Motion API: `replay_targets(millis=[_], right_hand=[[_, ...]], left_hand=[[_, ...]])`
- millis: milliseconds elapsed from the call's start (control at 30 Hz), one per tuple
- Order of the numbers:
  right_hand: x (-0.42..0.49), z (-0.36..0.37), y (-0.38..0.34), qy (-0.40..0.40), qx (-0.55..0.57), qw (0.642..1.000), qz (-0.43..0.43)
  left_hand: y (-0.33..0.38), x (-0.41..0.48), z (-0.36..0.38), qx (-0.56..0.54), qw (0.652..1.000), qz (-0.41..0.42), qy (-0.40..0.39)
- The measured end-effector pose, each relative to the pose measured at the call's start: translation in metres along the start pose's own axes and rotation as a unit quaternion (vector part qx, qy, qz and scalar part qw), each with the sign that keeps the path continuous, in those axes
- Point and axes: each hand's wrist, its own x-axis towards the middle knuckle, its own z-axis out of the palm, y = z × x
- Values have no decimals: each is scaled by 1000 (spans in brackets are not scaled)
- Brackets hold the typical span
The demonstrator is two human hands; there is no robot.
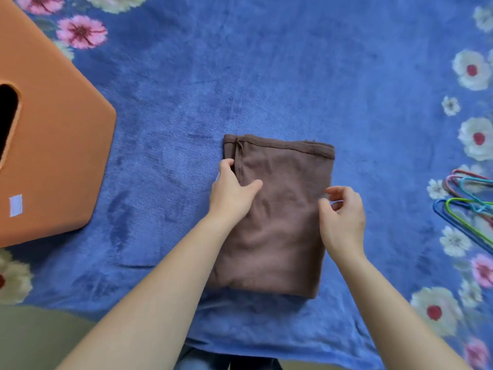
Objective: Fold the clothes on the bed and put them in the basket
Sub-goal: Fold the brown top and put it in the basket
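Observation:
A brown garment (277, 209), folded into a rectangle, lies flat on the blue floral blanket (266, 76) in the middle of the view. My left hand (232, 190) is at the garment's left edge, with the fingers curled round that edge and the thumb lying on top of the cloth. At the right edge is my right hand (341, 214), its fingers loosely curled and slightly blurred, with no cloth visibly between them. The orange basket (53, 145) stands at the left on the blanket, with a dark handle hole in its side.
Several coloured plastic hangers (469, 201) lie at the right edge of the blanket. The blanket's front edge runs along the bottom of the view, with floor below it at the lower left.

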Motion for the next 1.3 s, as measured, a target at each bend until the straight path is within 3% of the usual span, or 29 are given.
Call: replay_targets(millis=[133,233,367,467,567,700,833,1000,1100,1200,1300], right_hand=[[-6,-8,24,-51,2,998,46],[-14,-10,36,-152,24,983,101],[-24,-13,46,-183,133,959,167],[-31,-16,52,-224,175,939,193],[-38,-20,57,-269,187,922,206],[-50,-33,69,-305,155,912,228],[-69,-56,76,-368,139,874,284],[-56,-85,66,-380,261,831,310],[-27,-91,44,-406,272,817,307],[3,-78,25,-404,228,824,324],[22,-65,7,-319,254,831,378]], left_hand=[[-4,3,2,-13,997,59,56],[-26,-8,-6,-15,995,41,93],[-50,-30,-5,16,991,18,129],[-66,-57,1,52,994,-20,99],[-71,-79,3,76,995,-57,15],[-69,-104,0,5,989,-124,-78],[-72,-136,-7,-36,969,-208,-129],[-53,-157,-31,-224,913,-298,-167],[-35,-140,-52,-328,878,-295,-186],[-16,-108,-62,-406,860,-266,-157],[-6,-84,-58,-459,848,-261,-37]])
